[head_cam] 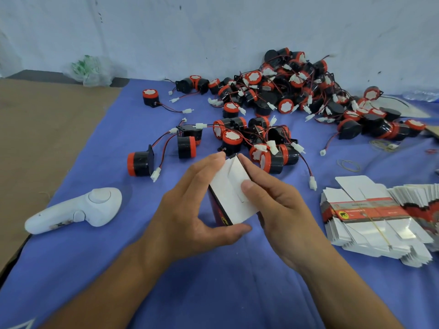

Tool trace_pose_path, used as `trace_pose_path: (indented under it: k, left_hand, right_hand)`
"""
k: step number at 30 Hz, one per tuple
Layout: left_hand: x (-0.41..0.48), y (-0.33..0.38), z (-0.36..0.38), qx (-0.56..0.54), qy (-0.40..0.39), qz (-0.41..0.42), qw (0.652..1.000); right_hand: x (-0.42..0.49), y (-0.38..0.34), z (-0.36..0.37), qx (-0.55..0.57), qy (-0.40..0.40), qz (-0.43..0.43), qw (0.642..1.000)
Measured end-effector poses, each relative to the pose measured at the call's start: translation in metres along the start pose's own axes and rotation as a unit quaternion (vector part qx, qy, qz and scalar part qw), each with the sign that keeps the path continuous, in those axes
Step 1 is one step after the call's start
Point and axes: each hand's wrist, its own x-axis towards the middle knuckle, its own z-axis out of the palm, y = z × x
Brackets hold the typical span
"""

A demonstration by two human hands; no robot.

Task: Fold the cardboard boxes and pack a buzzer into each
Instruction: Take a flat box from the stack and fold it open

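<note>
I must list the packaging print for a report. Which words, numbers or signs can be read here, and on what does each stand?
None can be quoted.
Bundle of flat white-and-red cardboard boxes: yellow round badge with a dark animal figure; print beside it too blurred.
Half-folded white, black and red cardboard box, held by left hand and right hand: part of a yellow badge, no words.
White plastic handheld controller: dark marks, unreadable.

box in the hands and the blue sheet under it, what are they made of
The box looks like thin cardboard: plain white inside, printed red and black outside, sharp fold lines. The blue sheet seems soft matte cloth, judging by its wrinkles.
</note>
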Motion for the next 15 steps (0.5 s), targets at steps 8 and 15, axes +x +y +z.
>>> trace_pose_path:
  k: [8,15]
  left_hand:
    - [-0.003,0.002,0.011,-0.048,0.016,0.012,0.999]
    - [-0.006,0.003,0.017,-0.323,-0.080,-0.184,0.925]
  right_hand:
    - [-0.001,0.000,0.007,-0.033,0.035,-0.062,0.997]
    - [-0.002,0.003,0.005,-0.312,0.065,-0.208,0.925]
